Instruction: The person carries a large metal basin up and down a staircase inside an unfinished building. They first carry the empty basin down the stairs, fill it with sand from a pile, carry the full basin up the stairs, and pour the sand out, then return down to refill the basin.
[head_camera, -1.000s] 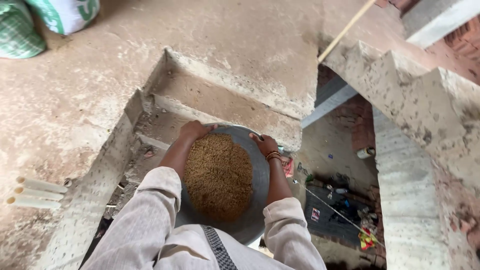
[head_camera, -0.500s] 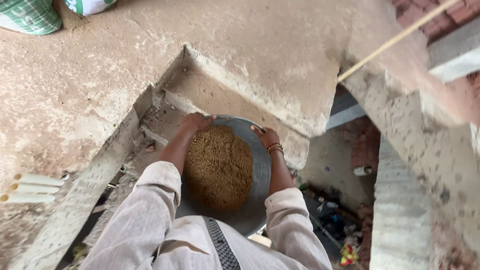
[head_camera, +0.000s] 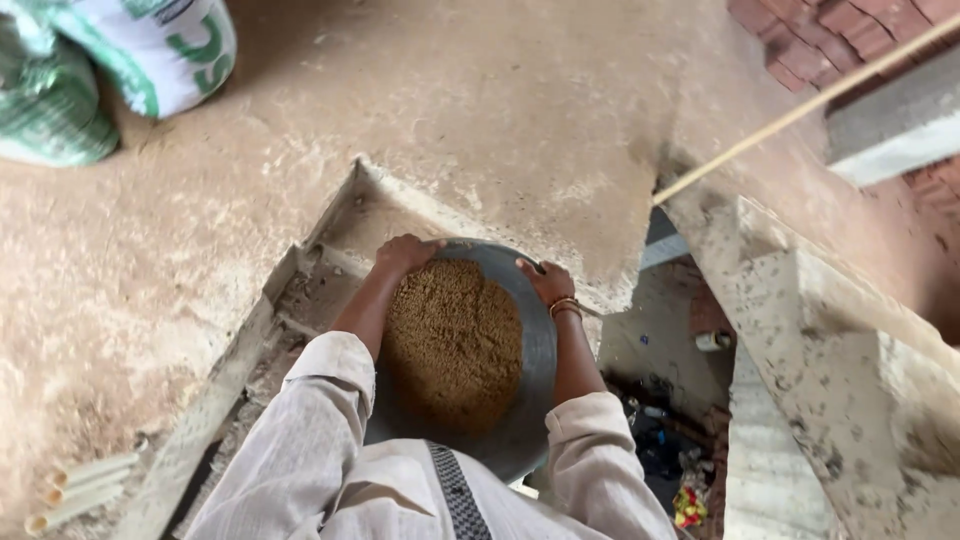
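Since the earlier frame the view has swung down and left, so the sacks have come further into the upper left corner and the concrete step edge now sits higher, closer above the pan. The dusty concrete floor (head_camera: 470, 90) fills the upper half of the frame, with a rough concrete stair wall (head_camera: 850, 330) at the right. Two green and white sacks (head_camera: 110, 70) lie in the upper left. At the centre, a round grey metal pan (head_camera: 535, 375) is carried close to the person's chest, heaped with brown sand (head_camera: 455, 340). The left hand (head_camera: 405, 253) is closed over the pan's far rim at upper left; the right hand (head_camera: 548, 283), with bangles at the wrist, grips the far rim at upper right. Pale pipes (head_camera: 75, 490) lie in the lower left corner
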